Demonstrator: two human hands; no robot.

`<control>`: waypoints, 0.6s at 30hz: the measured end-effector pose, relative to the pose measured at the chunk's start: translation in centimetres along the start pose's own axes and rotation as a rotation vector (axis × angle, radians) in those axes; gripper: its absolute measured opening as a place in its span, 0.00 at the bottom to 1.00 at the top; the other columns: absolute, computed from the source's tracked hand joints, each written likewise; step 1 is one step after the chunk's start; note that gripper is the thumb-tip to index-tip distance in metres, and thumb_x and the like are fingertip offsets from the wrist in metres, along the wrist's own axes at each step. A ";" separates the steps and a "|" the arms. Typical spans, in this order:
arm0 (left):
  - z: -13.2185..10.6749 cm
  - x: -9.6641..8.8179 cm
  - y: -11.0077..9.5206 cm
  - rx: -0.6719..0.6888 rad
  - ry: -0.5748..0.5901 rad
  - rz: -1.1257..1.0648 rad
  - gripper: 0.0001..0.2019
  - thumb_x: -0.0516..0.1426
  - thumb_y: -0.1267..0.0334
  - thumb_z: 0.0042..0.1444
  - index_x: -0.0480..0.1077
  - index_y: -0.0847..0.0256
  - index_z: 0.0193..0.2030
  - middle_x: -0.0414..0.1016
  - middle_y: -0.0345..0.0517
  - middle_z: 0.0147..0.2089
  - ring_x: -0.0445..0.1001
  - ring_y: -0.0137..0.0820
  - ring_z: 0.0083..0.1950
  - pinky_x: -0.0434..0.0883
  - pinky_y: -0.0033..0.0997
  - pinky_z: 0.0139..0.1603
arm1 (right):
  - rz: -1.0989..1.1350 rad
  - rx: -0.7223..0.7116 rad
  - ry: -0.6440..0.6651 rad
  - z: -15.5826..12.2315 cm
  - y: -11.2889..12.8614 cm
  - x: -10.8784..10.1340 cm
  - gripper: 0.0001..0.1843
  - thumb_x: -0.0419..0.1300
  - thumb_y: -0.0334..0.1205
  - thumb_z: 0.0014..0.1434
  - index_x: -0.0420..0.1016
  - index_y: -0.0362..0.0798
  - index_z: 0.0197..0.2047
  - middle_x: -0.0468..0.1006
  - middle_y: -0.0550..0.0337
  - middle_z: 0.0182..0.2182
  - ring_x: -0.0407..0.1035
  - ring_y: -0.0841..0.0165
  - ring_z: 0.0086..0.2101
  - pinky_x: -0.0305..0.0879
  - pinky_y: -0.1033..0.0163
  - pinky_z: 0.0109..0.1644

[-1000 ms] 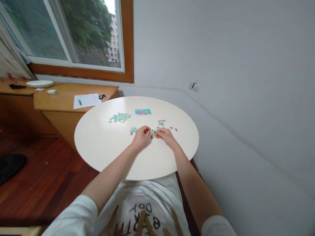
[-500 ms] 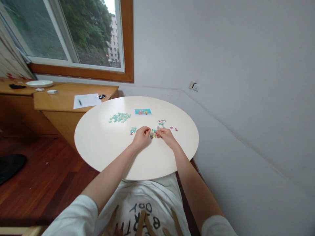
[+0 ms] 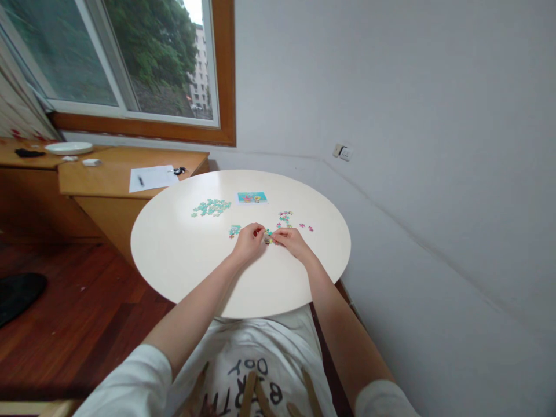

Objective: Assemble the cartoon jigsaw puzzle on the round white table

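Note:
On the round white table (image 3: 182,260) my left hand (image 3: 248,242) and my right hand (image 3: 292,241) meet fingertip to fingertip over a small cluster of joined puzzle pieces (image 3: 269,236). Both hands have their fingers curled in a pinch on the pieces. A heap of teal puzzle pieces (image 3: 211,207) lies further back on the left. A few pink and teal pieces (image 3: 285,217) lie just beyond my right hand. A small teal group (image 3: 234,230) sits just left of my left hand. A picture card (image 3: 252,197) lies at the far side.
A wooden sideboard (image 3: 108,185) stands left of the table under the window, with a sheet of paper (image 3: 152,177), a white plate (image 3: 68,147) and small items on it. The white wall runs close along the right. Dark wooden floor (image 3: 65,313) is on the left.
My right hand has shifted slightly left, closer to my left hand. Otherwise the hands stay in place over the pieces.

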State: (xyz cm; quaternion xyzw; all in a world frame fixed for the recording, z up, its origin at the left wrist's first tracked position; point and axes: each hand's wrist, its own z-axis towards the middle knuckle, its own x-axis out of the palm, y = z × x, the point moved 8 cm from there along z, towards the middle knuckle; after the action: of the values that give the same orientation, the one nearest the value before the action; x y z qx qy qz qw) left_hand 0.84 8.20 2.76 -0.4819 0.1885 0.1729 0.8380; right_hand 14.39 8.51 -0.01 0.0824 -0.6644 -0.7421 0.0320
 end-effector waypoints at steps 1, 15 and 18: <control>0.0 0.0 0.0 -0.004 0.002 -0.003 0.08 0.50 0.68 0.53 0.71 0.63 0.30 0.73 0.45 0.29 0.67 0.29 0.29 0.63 0.29 0.33 | -0.002 -0.002 0.001 0.0 0.0 0.0 0.10 0.66 0.44 0.39 0.75 0.45 0.22 0.70 0.64 0.19 0.61 0.74 0.24 0.58 0.65 0.32; 0.0 -0.1 0.0 -0.080 0.017 -0.057 0.11 0.52 0.63 0.53 0.70 0.63 0.25 0.72 0.42 0.23 0.65 0.27 0.25 0.62 0.27 0.30 | -0.028 -0.008 0.007 -0.1 0.2 0.1 0.12 0.66 0.45 0.38 0.75 0.44 0.22 0.71 0.64 0.19 0.62 0.74 0.24 0.59 0.65 0.32; 0.0 -0.1 0.2 -0.096 0.011 -0.076 0.11 0.52 0.62 0.52 0.70 0.63 0.24 0.71 0.41 0.22 0.65 0.27 0.25 0.61 0.27 0.29 | -0.035 -0.003 0.008 -0.1 0.1 0.2 0.12 0.66 0.45 0.38 0.75 0.44 0.22 0.71 0.64 0.19 0.62 0.74 0.24 0.59 0.65 0.32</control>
State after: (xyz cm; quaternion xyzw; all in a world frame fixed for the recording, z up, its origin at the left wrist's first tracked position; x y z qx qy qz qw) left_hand 0.65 8.26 2.69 -0.5292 0.1662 0.1473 0.8189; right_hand 14.21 8.40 0.07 0.0969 -0.6616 -0.7432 0.0215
